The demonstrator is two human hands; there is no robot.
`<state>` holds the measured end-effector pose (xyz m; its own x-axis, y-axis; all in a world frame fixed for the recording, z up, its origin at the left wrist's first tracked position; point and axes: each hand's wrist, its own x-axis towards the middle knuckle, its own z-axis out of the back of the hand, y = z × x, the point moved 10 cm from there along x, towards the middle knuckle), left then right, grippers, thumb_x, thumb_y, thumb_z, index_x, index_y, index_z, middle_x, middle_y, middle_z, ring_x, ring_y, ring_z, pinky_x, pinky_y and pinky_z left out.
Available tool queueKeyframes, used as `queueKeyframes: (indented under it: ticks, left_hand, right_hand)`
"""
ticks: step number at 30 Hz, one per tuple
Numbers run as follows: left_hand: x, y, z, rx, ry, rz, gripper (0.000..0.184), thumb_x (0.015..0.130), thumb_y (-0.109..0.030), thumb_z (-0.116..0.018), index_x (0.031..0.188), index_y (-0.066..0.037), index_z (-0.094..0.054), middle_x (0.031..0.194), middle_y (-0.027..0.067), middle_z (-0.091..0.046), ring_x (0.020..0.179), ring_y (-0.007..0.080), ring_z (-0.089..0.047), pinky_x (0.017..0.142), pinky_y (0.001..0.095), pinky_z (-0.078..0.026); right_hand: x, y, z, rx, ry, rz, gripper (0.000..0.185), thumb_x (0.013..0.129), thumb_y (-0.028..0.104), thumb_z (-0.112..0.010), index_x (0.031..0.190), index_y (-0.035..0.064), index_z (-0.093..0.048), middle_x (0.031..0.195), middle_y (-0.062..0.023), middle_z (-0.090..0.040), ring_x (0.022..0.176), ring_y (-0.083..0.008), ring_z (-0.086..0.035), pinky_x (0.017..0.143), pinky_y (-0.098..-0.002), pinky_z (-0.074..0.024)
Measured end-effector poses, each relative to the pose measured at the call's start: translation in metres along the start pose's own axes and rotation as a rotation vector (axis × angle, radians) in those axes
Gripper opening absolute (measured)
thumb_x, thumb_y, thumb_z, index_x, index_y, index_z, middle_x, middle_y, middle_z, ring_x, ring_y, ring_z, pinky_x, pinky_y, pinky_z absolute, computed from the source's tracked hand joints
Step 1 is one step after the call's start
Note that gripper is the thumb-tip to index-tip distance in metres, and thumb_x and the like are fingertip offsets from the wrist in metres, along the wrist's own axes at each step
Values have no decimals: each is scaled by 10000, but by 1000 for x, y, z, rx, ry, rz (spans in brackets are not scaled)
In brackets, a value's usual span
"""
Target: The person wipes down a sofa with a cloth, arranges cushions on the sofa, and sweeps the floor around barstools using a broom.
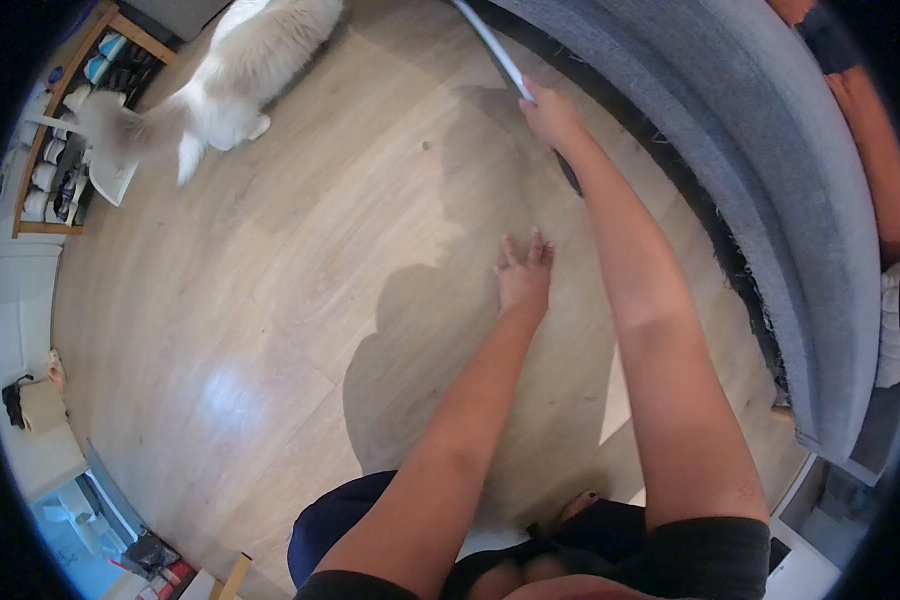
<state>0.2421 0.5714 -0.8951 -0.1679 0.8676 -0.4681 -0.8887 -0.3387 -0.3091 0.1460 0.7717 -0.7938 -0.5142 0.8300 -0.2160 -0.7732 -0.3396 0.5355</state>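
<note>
My right hand (pixel 553 120) is closed around a long, light-coloured pole (pixel 492 42) beside the grey sofa (pixel 770 150). The pole runs up past the top edge of the view, so its far end is out of sight. A dark end of it shows under my wrist. Lower and to the left, my left hand (pixel 525 280) has its fingers spread against the wooden floor (pixel 300 270) and holds nothing. My crouched body throws a shadow around both hands.
A fluffy white and greyish cat (pixel 245 85) stands at the upper left, its tail near a wooden shoe rack (pixel 30 190). A white pan-like object (pixel 113 180) is by the rack. Orange cushions (pixel 870 150) line the sofa's right side.
</note>
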Motion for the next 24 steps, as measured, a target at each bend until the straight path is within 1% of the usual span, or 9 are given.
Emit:
queueKeyframes:
  ticks: [2,4,6,9,14,17,18,22,24]
  left_hand:
    - [-3,-2,2,-2,-19,0,704,802,-153,-586,1408,-225,-235,1498,14,-67,1317,467,-127,926,569,-402]
    - [-4,2,8,-2,-47,12,752,771,-181,-644,1404,-231,-242,1496,9,-75,1317,460,-139,922,556,-417]
    - [-6,4,6,-25,-10,22,1044,546,-244,-831,1399,-277,-230,1491,-20,-94,1325,428,-140,942,537,-421]
    - [-5,4,7,-33,-19,35,1042,548,-250,-833,1398,-274,-231,1491,-24,-98,1325,426,-138,948,534,-417]
    - [-8,1,6,2,-33,45,1058,549,-273,-834,1404,-267,-211,1491,-25,-89,1325,423,-140,953,523,-415]
    - [-6,-2,11,49,-27,49,1045,570,-300,-822,1408,-264,-199,1493,-16,-79,1326,421,-142,951,524,-412]
    - [-7,-1,7,76,-1,63,1029,588,-316,-812,1409,-264,-194,1494,-8,-72,1328,420,-139,950,528,-407]
    - [-13,-2,2,139,-65,84,982,640,-328,-777,1414,-228,-181,1493,17,-90,1335,384,-157,958,562,-367]
    - [-34,-6,20,102,-98,30,838,688,-320,-735,1379,-165,-288,1477,56,-169,1337,340,-194,994,527,-335]
  right_hand:
    - [-34,-20,12,-198,-78,222,463,868,301,-490,1318,230,-410,1075,-187,-590,959,-362,-580,821,-431,-458]
    - [-80,-71,28,-195,-13,95,476,872,292,-508,1331,294,-385,1045,-207,-590,918,-382,-581,798,-435,-458]
    - [-140,-107,65,-135,-80,150,458,883,249,-519,1318,323,-398,993,-210,-604,867,-393,-590,774,-427,-462]
    - [-247,-159,113,-183,-75,141,452,895,164,-513,1321,277,-413,1005,-216,-600,798,-367,-609,714,-358,-481]
    - [-442,-220,181,-288,55,-198,480,885,93,-514,1329,246,-412,1029,-214,-594,939,-348,-597,799,-375,-461]
    - [-479,-206,210,-308,-8,-164,475,893,102,-502,1334,249,-402,1044,-206,-596,948,-357,-590,812,-376,-457]
    - [-473,-207,208,-323,41,-304,465,903,114,-486,1334,263,-397,1048,-204,-597,953,-355,-589,821,-381,-457]
    - [-393,-188,177,-374,-40,-186,504,911,146,-463,1365,304,-311,951,-234,-602,868,-377,-600,756,-438,-470]
    - [-383,-182,175,-373,-17,-216,510,914,162,-455,1374,305,-286,923,-243,-602,834,-383,-606,730,-451,-474]
